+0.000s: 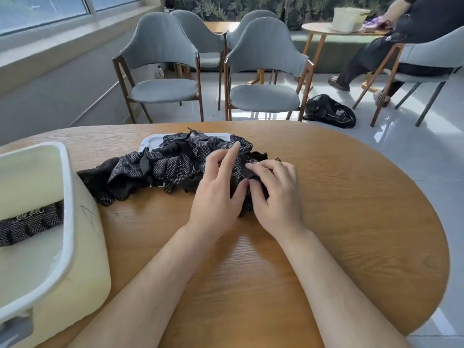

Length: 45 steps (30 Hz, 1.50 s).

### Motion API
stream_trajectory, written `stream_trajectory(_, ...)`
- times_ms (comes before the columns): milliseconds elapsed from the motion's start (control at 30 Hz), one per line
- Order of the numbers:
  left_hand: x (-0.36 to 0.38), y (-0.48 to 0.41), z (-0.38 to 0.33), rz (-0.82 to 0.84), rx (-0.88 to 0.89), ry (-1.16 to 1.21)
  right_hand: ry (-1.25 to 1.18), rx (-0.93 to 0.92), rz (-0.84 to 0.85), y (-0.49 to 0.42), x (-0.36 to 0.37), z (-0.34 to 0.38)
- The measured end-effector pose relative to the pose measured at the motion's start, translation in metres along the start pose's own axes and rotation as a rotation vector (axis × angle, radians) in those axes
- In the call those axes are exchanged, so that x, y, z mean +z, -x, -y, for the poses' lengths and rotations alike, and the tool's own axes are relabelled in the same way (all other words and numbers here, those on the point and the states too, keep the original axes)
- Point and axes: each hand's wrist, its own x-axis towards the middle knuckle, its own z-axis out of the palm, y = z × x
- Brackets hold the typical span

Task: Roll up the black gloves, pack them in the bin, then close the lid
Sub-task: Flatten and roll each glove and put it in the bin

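On table (351, 197), left hand (216, 194), right hand (278, 194) pinching glove (239, 172)

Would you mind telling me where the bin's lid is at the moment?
In the head view the white lid lies flat at the far edge of the table, mostly under the pile of black gloves, right of the open bin.

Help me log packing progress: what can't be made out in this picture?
All in the head view:
1. The glove: mostly covered by the left hand and right hand, so how far it is rolled is unclear.
2. The bin: cut off by the left edge; contents mostly unseen.
3. The lid: largely buried under the pile.
4. Glove lettering: too small to read.
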Motion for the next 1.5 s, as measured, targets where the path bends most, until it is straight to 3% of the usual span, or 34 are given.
stream_trajectory(167, -0.024, 0.001, -0.005, 0.056, 0.047, 0.000, -0.191, -0.091, 0.126, -0.006, -0.015, 0.019)
stream_trajectory(333, -0.048, 0.015, -0.009, -0.019, -0.087, 0.094, -0.623, 0.393, 0.215, -0.012, -0.030, 0.040)
stream_trajectory(500, -0.072, 0.028, -0.011, -0.017, -0.135, 0.060, -0.902, 0.514, 0.320, -0.021, -0.037, 0.060)
stream_trajectory(667, -0.084, 0.031, -0.003, -0.084, -0.236, 0.173, -0.837, 0.530, 0.349, -0.023, -0.040, 0.063)
stream_trajectory(833, -0.087, 0.021, 0.002, -0.105, -0.301, 0.055, -0.719, 0.586, 0.416, -0.037, -0.037, 0.063)
stream_trajectory(933, -0.090, 0.004, -0.005, -0.197, -0.325, 0.075, -0.666, 0.467, 0.337, -0.056, -0.040, 0.075)
stream_trajectory(1067, -0.101, 0.000, -0.022, -0.295, -0.180, 0.078, -0.752, 0.259, 0.197, -0.062, -0.047, 0.078)
stream_trajectory(1167, -0.097, 0.026, -0.006, -0.216, -0.035, -0.009, -0.688, 0.199, 0.285, -0.039, -0.044, 0.064)
stream_trajectory(1300, -0.080, 0.081, 0.034, 0.083, 0.159, -0.242, -0.543, 0.121, 0.439, 0.016, -0.035, 0.037)
stream_trajectory(1500, -0.080, 0.118, 0.029, 0.346, 0.225, -0.235, -0.424, 0.093, 0.656, 0.060, -0.048, 0.022)
